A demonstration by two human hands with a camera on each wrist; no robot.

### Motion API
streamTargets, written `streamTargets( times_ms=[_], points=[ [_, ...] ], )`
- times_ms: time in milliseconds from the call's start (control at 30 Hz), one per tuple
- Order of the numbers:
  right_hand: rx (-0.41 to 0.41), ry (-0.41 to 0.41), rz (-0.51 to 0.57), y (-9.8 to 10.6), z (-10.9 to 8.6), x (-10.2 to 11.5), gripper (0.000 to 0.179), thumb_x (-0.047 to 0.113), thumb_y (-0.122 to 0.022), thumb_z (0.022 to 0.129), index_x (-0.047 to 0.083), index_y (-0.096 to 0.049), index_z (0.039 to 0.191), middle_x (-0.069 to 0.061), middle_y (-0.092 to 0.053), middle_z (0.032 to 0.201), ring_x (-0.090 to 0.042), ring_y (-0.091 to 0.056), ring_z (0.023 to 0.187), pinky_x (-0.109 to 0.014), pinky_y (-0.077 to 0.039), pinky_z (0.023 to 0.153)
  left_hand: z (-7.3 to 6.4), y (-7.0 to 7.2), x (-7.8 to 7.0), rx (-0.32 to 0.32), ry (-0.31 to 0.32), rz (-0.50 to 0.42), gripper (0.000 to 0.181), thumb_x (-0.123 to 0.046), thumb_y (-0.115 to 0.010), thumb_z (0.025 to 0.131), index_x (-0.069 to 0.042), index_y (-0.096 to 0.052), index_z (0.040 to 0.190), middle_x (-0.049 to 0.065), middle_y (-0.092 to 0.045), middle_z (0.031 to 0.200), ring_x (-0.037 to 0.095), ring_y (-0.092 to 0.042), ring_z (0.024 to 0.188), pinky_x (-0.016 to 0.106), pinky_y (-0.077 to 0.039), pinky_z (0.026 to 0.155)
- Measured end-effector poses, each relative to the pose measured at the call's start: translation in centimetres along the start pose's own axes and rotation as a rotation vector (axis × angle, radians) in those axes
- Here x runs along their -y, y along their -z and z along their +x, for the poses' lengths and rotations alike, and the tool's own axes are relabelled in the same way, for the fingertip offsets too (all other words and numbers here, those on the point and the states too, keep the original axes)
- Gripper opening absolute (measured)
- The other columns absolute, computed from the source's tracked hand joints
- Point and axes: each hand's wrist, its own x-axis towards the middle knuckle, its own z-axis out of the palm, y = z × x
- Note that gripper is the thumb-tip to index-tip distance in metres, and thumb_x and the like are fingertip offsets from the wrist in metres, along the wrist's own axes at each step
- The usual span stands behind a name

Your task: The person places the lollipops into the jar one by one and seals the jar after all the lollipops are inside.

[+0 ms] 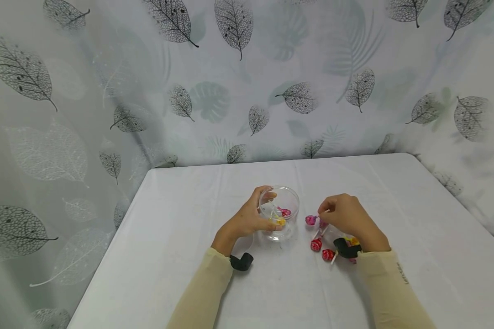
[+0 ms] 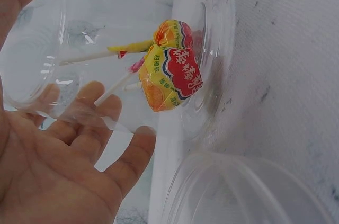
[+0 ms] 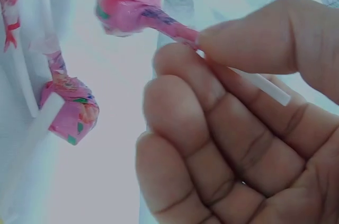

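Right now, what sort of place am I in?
Likely a curtained-off tabletop workspace: a white-covered table, leaf-patterned hangings behind and beside it, and a clear jar beside wrapped lollipops.

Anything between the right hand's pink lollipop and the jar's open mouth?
Only the jar itself, its right wall facing the pink lollipop. Nothing else visible intervenes; the left hand grips the jar's left side.

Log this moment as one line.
left hand: holds clear jar, lollipops inside | right hand: pinches pink lollipop by its stick, outside jar | table: red lollipops near right hand
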Motion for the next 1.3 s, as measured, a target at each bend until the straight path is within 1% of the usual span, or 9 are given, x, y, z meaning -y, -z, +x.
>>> streamTargets(
  times_ms=[133,200,367,533,767,933,1033,1100,1300],
  points=[
    [-0.039,-0.027,0.012,0.2,-0.1,0.0,0.011,0.015,-0.073,0.094,0.006,-0.078,0.099,-0.004,-0.075,0.09,-0.024,-0.065,0.087,-0.046,-0.058,0.083,0.0,0.0,0.1,-0.002,0.001,0.002,0.106,-0.015,-0.095,0.076,-0.019,-0.027,0.157,0.009,-0.046,0.16,0.021,-0.038,0.15,0.062,-0.031,0.118],
    [-0.057,-0.029,0.02,0.3,-0.2,-0.1,0.012,0.016,-0.073,0.094,0.007,-0.078,0.1,-0.004,-0.076,0.092,-0.025,-0.065,0.089,-0.048,-0.058,0.084,0.1,0.0,0.1,-0.003,0.001,0.006,0.106,-0.016,-0.095,0.076,-0.019,-0.027,0.158,0.009,-0.046,0.16,0.021,-0.038,0.15,0.062,-0.031,0.118],
    [-0.102,-0.015,0.037,0.5,-0.3,0.0,0.012,0.017,-0.073,0.095,0.007,-0.078,0.098,-0.007,-0.076,0.095,-0.027,-0.065,0.091,-0.044,-0.056,0.079,0.0,0.0,0.0,-0.003,0.004,0.009,0.108,-0.016,-0.095,0.076,-0.016,-0.026,0.159,0.009,-0.046,0.16,0.022,-0.038,0.15,0.061,-0.03,0.119],
    [-0.161,0.005,0.059,0.7,-0.4,0.1,0.01,0.016,-0.073,0.094,0.009,-0.079,0.096,-0.011,-0.077,0.099,-0.03,-0.066,0.094,-0.04,-0.055,0.075,0.0,0.0,0.0,-0.004,0.009,0.009,0.107,-0.017,-0.094,0.077,-0.016,-0.026,0.159,0.009,-0.046,0.16,0.022,-0.037,0.151,0.062,-0.03,0.119],
    [-0.23,0.015,0.108,0.9,-0.6,0.3,0.01,0.015,-0.072,0.095,0.008,-0.08,0.097,-0.013,-0.077,0.1,-0.03,-0.065,0.094,-0.034,-0.052,0.071,-0.1,0.0,0.0,-0.003,0.01,0.014,0.108,-0.017,-0.095,0.076,-0.019,-0.026,0.159,0.008,-0.045,0.16,0.021,-0.037,0.15,0.06,-0.03,0.119],
    [-0.271,0.035,0.149,1.0,-0.7,0.4,0.01,0.015,-0.073,0.095,0.007,-0.079,0.097,-0.013,-0.078,0.1,-0.031,-0.066,0.095,-0.035,-0.052,0.07,0.0,0.0,0.1,-0.008,0.018,0.02,0.107,-0.017,-0.095,0.076,-0.022,-0.026,0.159,0.007,-0.045,0.16,0.021,-0.037,0.15,0.06,-0.03,0.12],
    [-0.298,0.049,0.163,1.0,-0.8,0.5,0.011,0.016,-0.074,0.095,0.007,-0.08,0.097,-0.012,-0.078,0.101,-0.029,-0.066,0.094,-0.034,-0.052,0.069,0.0,0.0,0.1,-0.009,0.016,0.02,0.107,-0.017,-0.095,0.076,-0.024,-0.027,0.158,0.006,-0.046,0.16,0.02,-0.038,0.15,0.06,-0.03,0.12],
    [-0.313,0.051,0.175,1.1,-1.0,0.7,0.011,0.017,-0.074,0.096,0.007,-0.08,0.097,-0.012,-0.078,0.1,-0.027,-0.065,0.092,-0.033,-0.051,0.068,0.0,0.0,0.1,-0.009,0.01,0.02,0.107,-0.017,-0.095,0.076,-0.023,-0.027,0.158,0.006,-0.046,0.16,0.02,-0.038,0.15,0.06,-0.031,0.119],
    [-0.35,0.06,0.218,1.2,-1.3,1.2,0.013,0.018,-0.072,0.097,0.007,-0.079,0.096,-0.009,-0.078,0.093,-0.021,-0.064,0.083,-0.031,-0.05,0.062,-0.1,-0.1,0.0,-0.016,0.01,0.016,0.107,-0.016,-0.096,0.075,-0.023,-0.029,0.158,-0.001,-0.049,0.156,0.018,-0.039,0.149,0.058,-0.032,0.118]
  ],
)
